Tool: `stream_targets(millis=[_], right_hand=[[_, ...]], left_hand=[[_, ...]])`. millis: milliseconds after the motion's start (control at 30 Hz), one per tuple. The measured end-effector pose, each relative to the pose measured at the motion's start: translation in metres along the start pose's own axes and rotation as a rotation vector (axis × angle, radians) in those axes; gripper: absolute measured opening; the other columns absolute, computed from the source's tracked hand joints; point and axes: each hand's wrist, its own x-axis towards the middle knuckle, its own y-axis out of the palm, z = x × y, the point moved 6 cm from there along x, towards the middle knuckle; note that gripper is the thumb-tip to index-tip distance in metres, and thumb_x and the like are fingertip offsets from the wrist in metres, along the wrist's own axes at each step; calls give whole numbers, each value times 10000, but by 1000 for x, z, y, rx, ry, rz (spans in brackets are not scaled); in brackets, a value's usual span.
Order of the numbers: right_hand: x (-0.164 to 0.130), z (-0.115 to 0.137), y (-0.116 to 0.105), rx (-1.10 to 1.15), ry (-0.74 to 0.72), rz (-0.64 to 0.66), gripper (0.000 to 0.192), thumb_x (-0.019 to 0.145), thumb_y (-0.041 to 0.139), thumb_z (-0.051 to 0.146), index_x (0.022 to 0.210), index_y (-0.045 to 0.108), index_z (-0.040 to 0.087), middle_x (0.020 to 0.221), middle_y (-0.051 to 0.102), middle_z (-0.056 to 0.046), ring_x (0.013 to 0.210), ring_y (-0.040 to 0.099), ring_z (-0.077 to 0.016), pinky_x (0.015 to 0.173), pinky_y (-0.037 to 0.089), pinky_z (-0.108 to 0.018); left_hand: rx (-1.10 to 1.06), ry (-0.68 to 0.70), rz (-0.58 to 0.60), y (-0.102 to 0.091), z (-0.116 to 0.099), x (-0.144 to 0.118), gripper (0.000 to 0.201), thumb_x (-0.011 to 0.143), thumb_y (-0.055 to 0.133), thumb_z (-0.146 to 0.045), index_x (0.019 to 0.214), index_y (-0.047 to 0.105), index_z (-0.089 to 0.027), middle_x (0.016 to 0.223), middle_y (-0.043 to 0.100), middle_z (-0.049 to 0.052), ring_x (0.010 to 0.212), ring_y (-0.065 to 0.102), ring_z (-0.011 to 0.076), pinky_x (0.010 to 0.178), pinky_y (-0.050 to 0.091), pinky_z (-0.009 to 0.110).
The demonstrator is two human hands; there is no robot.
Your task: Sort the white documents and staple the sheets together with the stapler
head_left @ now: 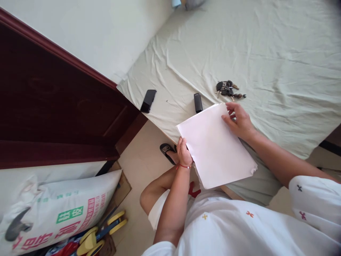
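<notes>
White motif-dotted cloth shirt (pixel 223 227) below the grip, rectangular white paper (pixel 214 151) is already lifted, clasped by left hand (pixel 184 153), touched opposite by right hand (pixel 239 121), pinch unclear; what remains is not shown

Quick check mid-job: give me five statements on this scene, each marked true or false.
1. The left hand holds the paper by its left edge. True.
2. The bracelet is blue. False: it is red.
3. The keys lie on the pale cloth. True.
4. The right hand rests on the keys. False: it is at the paper's upper right corner.
5. The small black box lies right of the keys. False: it lies to their left.
</notes>
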Motion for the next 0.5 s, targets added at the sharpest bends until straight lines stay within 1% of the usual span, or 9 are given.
stream_targets(millis=[33, 100, 133, 200, 267, 300, 367, 400, 500], right_hand=[[2, -2, -1, 17, 6, -19, 536, 890, 713, 498, 1356, 587, 266, 1218, 683, -114, 1027, 654, -271, 851, 576, -427], [5, -6, -2, 97, 64, -10, 606, 868, 744, 532, 1381, 572, 259, 1202, 695, -111, 1011, 668, -265, 829, 592, -418], [6, -8, -1, 168, 115, 22, 642, 853, 765, 555, 1388, 566, 259, 1158, 711, -100, 969, 682, -256, 790, 599, -400], [4, -9, 4, 365, 245, 130, 676, 820, 809, 593, 1365, 582, 263, 1061, 737, -71, 883, 707, -238, 718, 607, -363], [-1, -7, 10, 563, 374, 237, 658, 775, 859, 604, 1287, 632, 259, 1004, 755, -57, 833, 729, -235, 679, 617, -345], [-3, -6, 12, 637, 420, 263, 643, 743, 891, 595, 1238, 658, 256, 992, 762, -54, 822, 739, -237, 669, 623, -342], [-6, -4, 12, 713, 474, 270, 618, 678, 949, 557, 1152, 695, 252, 958, 771, -44, 783, 747, -236, 646, 629, -337], [-7, -3, 11, 723, 487, 263, 604, 656, 967, 540, 1119, 709, 251, 938, 774, -39, 761, 748, -233, 632, 629, -334], [-9, -3, 10, 686, 508, 276, 537, 635, 984, 536, 1004, 744, 228, 887, 779, -44, 706, 745, -232, 598, 627, -332]], left_hand=[[-36, -10, 22, 2, -2, 0, 297, 863, 697, -444, 1025, 758, -203, 1189, 792, 80, 1276, 673, 259, 1148, 482, 362], [-115, -35, 86, 8, -4, -1, 322, 848, 704, -458, 1044, 759, -208, 1200, 796, 82, 1297, 674, 263, 1149, 492, 374], [-150, -45, 120, 12, -5, -2, 334, 843, 709, -465, 1052, 759, -209, 1202, 798, 85, 1305, 675, 265, 1148, 497, 379], [-207, -63, 160, 15, -6, -3, 352, 834, 720, -471, 1068, 759, -211, 1208, 800, 89, 1304, 682, 265, 1153, 501, 388], [-228, -77, 173, 16, -4, -6, 367, 847, 717, -476, 1099, 758, -213, 1242, 793, 94, 1304, 687, 267, 1165, 500, 403], [-215, -84, 175, 16, -1, -7, 380, 861, 710, -484, 1123, 756, -213, 1272, 785, 99, 1317, 681, 270, 1175, 495, 412], [-148, -92, 144, 12, 4, -10, 419, 887, 704, -516, 1171, 751, -211, 1341, 759, 111, 1369, 649, 279, 1204, 476, 426], [-106, -95, 110, 10, 7, -11, 446, 894, 706, -542, 1189, 747, -210, 1379, 741, 117, 1402, 624, 284, 1218, 464, 428], [15, -105, 12, 2, 14, -16, 558, 873, 740, -630, 1237, 728, -207, 1483, 675, 136, 1479, 555, 300, 1249, 434, 422]])
